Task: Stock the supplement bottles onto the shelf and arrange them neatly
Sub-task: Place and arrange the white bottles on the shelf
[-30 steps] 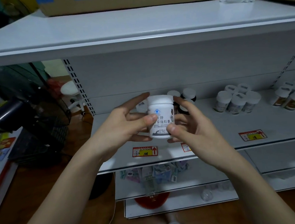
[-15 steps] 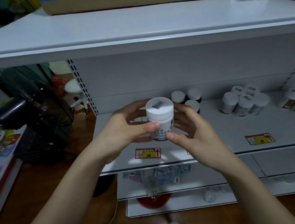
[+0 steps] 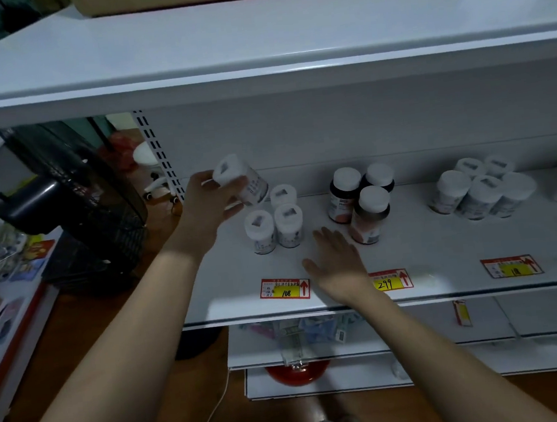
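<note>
Above the white shelf (image 3: 442, 250), left hand (image 3: 207, 205) grips a tilted bottle (image 3: 242, 180)

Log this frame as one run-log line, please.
left hand grips tilted white bottle above white trio | right hand open, flat on shelf | placement pending

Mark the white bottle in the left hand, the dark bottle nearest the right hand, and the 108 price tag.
White bottle (image 3: 246, 183): head view, on its side wall.
Dark bottle (image 3: 370, 218): head view, on its body.
108 price tag (image 3: 285, 289): head view, on its yellow patch.
</note>
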Motion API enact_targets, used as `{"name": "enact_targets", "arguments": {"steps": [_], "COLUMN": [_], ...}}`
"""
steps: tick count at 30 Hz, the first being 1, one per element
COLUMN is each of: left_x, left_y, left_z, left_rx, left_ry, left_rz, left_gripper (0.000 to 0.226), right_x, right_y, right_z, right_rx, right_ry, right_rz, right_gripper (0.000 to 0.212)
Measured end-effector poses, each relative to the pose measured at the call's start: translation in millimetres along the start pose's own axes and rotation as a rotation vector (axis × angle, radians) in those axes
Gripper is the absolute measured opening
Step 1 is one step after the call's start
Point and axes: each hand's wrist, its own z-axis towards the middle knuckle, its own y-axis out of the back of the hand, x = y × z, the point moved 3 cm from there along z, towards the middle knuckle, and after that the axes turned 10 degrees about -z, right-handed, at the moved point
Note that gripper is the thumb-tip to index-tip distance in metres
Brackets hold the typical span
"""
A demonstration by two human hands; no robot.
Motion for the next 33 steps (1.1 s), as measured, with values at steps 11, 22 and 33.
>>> {"name": "enact_targets", "arguments": {"steps": [11, 22, 33], "left_x": [35, 47, 53], "left_y": [5, -4, -16], "left_z": [51, 63, 69], "left_rx": [-0.11, 0.007, 0.122], "left_ry": [0.186, 0.29, 0.231], "left_rz": [0.231, 0.315, 0.558], "left_gripper": [0.054, 0.05, 0.045], "right_x": [-5, -6, -6], "right_y": [-23, -25, -24], "right_z": [3, 5, 4], "right_rx": [-0.092, -0.112, -0.123], "right_ry": [0.015, 0.002, -0.004], "right_rz": [-0.175, -0.21, -0.19], "right_gripper": [0.066, 0.067, 0.064]}}
